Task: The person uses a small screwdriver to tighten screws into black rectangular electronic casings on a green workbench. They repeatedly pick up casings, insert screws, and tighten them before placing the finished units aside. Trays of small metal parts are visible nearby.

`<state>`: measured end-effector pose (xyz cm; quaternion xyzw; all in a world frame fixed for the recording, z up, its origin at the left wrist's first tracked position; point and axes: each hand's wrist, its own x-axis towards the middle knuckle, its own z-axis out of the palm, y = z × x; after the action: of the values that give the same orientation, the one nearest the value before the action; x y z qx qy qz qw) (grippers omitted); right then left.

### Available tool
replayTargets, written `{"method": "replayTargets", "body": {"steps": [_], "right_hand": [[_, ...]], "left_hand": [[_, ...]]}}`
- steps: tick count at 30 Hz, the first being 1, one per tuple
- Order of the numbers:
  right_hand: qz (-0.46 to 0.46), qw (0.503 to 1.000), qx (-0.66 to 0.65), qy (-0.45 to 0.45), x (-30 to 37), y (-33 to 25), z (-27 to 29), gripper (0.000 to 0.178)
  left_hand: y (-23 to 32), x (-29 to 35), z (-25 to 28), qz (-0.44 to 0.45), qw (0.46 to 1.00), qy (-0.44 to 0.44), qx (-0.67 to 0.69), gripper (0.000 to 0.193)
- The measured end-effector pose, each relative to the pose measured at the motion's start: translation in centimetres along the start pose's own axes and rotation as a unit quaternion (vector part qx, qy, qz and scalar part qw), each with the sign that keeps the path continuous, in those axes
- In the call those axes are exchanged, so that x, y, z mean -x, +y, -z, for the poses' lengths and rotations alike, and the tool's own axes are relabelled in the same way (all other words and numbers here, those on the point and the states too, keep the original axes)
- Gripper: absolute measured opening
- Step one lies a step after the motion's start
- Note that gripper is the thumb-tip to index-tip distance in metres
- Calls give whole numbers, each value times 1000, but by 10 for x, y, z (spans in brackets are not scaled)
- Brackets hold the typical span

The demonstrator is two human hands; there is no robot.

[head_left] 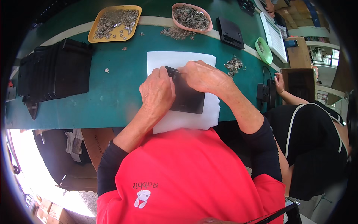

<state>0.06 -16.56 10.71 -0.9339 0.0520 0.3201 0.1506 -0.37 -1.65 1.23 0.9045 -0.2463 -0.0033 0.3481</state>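
A flat black plastic panel (186,98) lies on a white foam sheet (179,121) in front of me. My left hand (158,91) is closed around the panel's left edge, its fingers near the far left corner. Over the panel's far edge, my right hand (204,76) is curled with the fingertips pressed together near that same corner. Whatever sits between those right fingertips is hidden or too small to make out. Part of the panel's far side is covered by my right hand.
Stacked black panels (67,71) stand at the left. Small metal parts fill a yellow tray (91,36) and a pink tray (211,27); a loose heap (234,66) lies right of the foam. A black part (230,33), a green bowl (266,56) and a co-worker's hand (279,83) are farther right.
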Motion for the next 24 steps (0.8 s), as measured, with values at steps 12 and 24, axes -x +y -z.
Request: {"method": "replayTargets", "body": {"steps": [12,24], "right_hand": [[101,988,30,110,14,11,-17,19],[106,982,53,148,10,11,-26,20]], "left_hand": [[0,-1,3,25,1000,-6,-13,30],[2,1,3,37,999,-6,-7,30]]}}
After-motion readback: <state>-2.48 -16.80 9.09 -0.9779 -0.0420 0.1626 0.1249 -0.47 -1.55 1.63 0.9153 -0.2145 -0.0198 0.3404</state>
